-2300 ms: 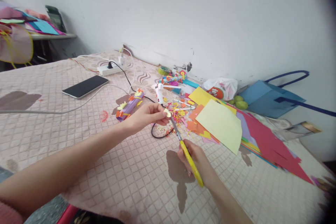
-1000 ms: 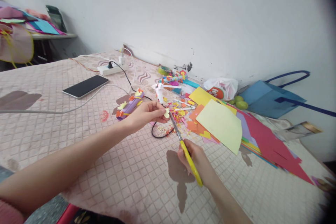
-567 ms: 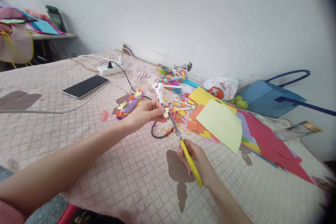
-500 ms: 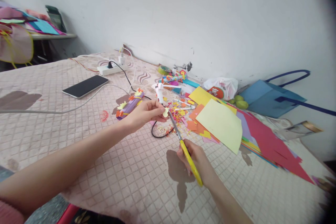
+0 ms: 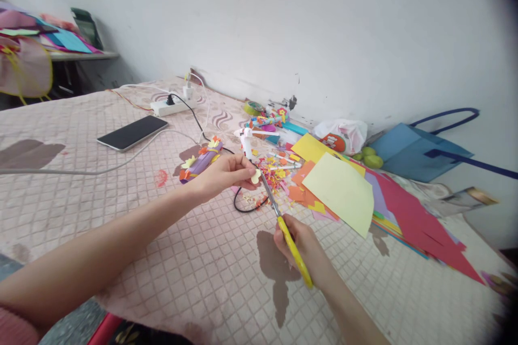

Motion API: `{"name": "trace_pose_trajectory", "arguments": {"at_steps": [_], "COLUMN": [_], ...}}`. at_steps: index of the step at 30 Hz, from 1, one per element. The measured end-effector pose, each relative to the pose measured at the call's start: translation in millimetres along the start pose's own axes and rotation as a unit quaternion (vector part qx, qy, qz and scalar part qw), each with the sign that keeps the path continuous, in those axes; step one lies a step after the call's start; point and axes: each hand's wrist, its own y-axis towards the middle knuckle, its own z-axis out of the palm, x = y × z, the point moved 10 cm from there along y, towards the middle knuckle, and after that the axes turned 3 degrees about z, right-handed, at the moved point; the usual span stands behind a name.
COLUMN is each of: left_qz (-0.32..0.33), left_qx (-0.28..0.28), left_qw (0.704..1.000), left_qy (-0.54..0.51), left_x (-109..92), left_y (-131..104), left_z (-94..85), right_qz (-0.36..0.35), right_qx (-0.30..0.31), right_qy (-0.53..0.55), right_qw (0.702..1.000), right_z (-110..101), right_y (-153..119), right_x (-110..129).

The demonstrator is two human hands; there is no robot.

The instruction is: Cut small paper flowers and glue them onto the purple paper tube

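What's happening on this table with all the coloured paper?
A person is cutting paper. The left hand pinches a small pale yellow paper piece, and the right hand works yellow-handled scissors whose blade tips meet it. Paper scraps, coloured sheets and a purple paper roll lie nearby on the pink quilted cover.

My left hand (image 5: 220,175) sits near the middle of the frame, with its forearm running bare down to the lower left corner. There, at the very edge, a bit of pink-red sleeve (image 5: 14,329) shows, soft and slightly fuzzy in look. My right hand (image 5: 302,245) is lower centre, and its forearm runs bare to the bottom edge. I see no rings, watch or bands on either wrist, and my fingernails look short and plain.
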Motion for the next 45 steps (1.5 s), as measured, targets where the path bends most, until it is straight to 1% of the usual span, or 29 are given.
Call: {"name": "trace_pose_trajectory", "arguments": {"at_steps": [4,11,18,23,27,32,35,37,39,42,45], "left_qz": [0.001,-0.004,-0.003,-0.006,0.002,0.005,-0.007,-0.019,-0.026,-0.035,-0.036], "left_qx": [0.002,-0.001,-0.016,-0.018,-0.013,-0.013,-0.017,-0.019,-0.016,0.022,0.060], "left_qw": [1.000,1.000,1.000,1.000,1.000,1.000,1.000,0.999,0.998,0.995,0.991], "left_qy": [-0.003,-0.009,-0.007,0.002,-0.003,-0.001,0.016,0.034,0.056,0.096,0.114], "left_x": [-2,1,1,0,-3,-4,3,12,21,34,42], "left_y": [-1,0,1,0,0,0,1,-1,-3,-10,-17], "left_z": [1.6,-0.6,-3.8,-3.7,-2.9,-4.5,-3.6,-0.1,6.7,24.9,42.1], "right_qz": [0.005,0.029,0.019,0.022,0.022,0.032,0.047,0.072,0.088,0.082,0.078], "right_qx": [0.001,0.007,0.012,0.005,-0.002,-0.012,-0.025,-0.020,-0.010,-0.030,-0.054], "right_qy": [0.002,0.023,0.021,0.018,0.041,0.089,0.137,0.180,0.235,0.312,0.348], "right_qw": [1.000,0.999,1.000,1.000,0.999,0.995,0.989,0.981,0.968,0.946,0.933], "right_z": [1,2,1,-1,-3,-4,-5,-3,1,0,-2], "right_y": [0,0,0,1,0,3,8,10,10,9,6], "right_x": [-2,-7,-4,-6,-6,-18,-29,-36,-36,-26,-18]}}
